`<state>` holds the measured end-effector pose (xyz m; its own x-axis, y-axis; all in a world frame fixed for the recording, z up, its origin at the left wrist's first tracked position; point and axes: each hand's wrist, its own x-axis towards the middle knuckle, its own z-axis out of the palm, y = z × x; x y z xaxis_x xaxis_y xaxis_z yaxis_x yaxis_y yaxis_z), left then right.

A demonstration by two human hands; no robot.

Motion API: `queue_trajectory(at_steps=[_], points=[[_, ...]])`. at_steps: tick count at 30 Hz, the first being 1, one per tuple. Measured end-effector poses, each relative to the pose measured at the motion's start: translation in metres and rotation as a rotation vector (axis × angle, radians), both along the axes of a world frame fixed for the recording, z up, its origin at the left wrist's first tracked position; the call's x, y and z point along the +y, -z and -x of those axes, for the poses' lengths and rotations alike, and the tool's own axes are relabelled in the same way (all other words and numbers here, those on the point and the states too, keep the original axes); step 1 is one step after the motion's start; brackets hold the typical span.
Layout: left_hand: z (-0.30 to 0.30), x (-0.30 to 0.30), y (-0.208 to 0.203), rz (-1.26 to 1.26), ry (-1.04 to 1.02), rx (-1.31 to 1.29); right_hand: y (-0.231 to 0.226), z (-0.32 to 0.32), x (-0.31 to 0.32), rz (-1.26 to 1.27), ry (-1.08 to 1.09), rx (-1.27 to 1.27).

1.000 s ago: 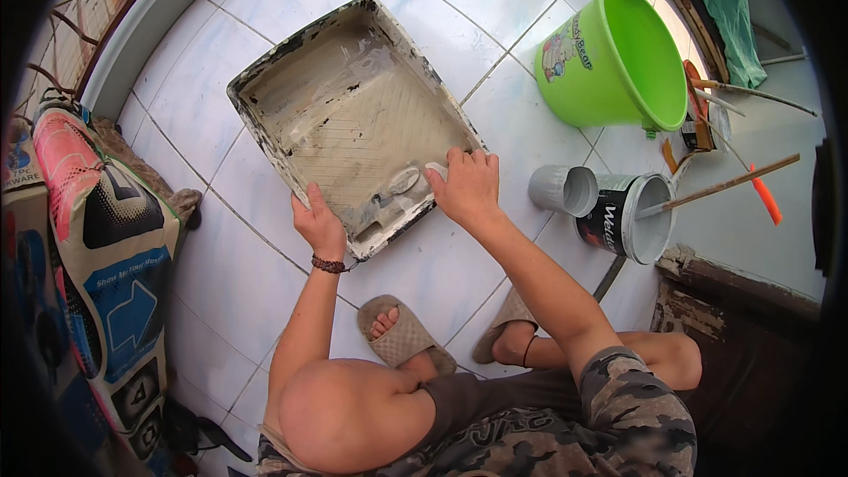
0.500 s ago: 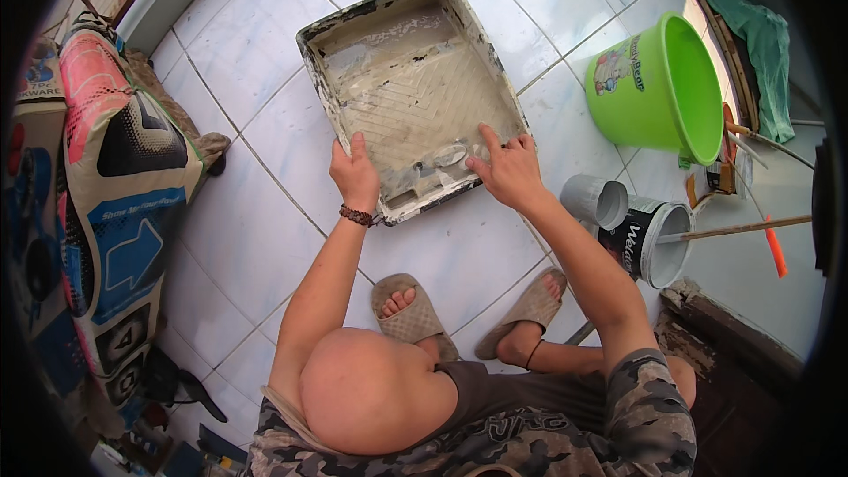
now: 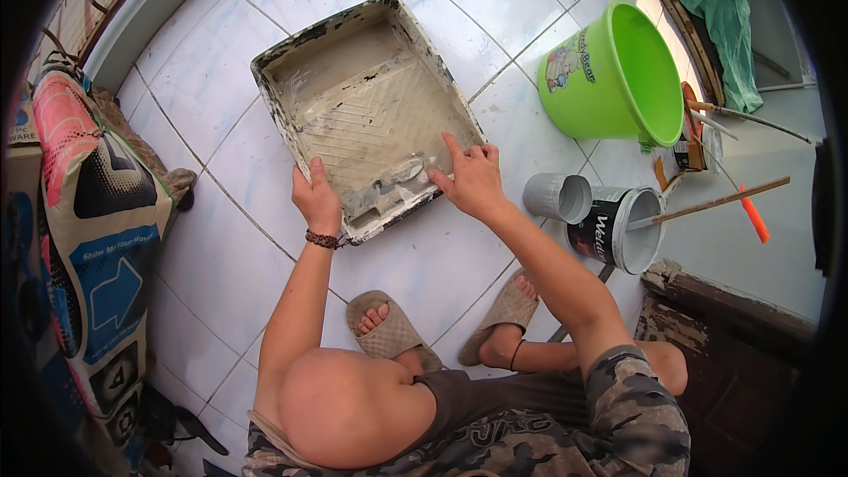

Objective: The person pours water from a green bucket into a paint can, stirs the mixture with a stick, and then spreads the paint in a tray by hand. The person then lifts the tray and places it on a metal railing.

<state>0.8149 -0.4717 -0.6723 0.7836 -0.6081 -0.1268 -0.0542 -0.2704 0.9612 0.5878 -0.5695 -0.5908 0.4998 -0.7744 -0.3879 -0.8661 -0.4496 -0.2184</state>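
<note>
A paint tray (image 3: 358, 110), rectangular and crusted with dried cream and black paint, lies at a slant in front of me over the tiles. Its ribbed slope faces up, and a pale oval patch shows near its near edge. My left hand (image 3: 318, 201) grips the near left corner, thumb on the rim and the other fingers mostly hidden behind the wall. At the near right side, my right hand (image 3: 473, 178) holds the edge, its index finger stretched over the inside and the other fingers bent over the rim. Whether the tray touches the floor, I cannot tell.
To the right stands a tilted lime-green bucket (image 3: 565, 97). Nearer lie a grey cup (image 3: 546, 196) and a black-and-white paint pail (image 3: 594, 228) with a wooden stick (image 3: 720, 203). A printed sack (image 3: 106, 238) lines the left. A worn dark wooden piece (image 3: 698, 296) is at lower right.
The whole view has shifted and turned slightly, so tray, bucket and pail appear further left. Both hands keep about the same places on the tray.
</note>
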Motion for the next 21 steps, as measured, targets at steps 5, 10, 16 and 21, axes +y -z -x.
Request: queue_trajectory(at_steps=[5, 10, 16, 21], points=[[0.004, -0.001, 0.004, 0.015, -0.007, -0.032, 0.010, 0.013, -0.001, 0.158, -0.021, -0.008], [0.002, 0.001, 0.001, 0.007, -0.014, -0.011, 0.013, 0.008, 0.005, 0.067, 0.042, 0.010], [0.004, -0.001, 0.004, 0.008, -0.005, -0.025, 0.016, 0.033, -0.003, 0.039, 0.088, -0.232], [0.003, 0.000, 0.001, 0.001, -0.007, -0.003, 0.016, 0.028, -0.002, 0.104, -0.084, -0.079]])
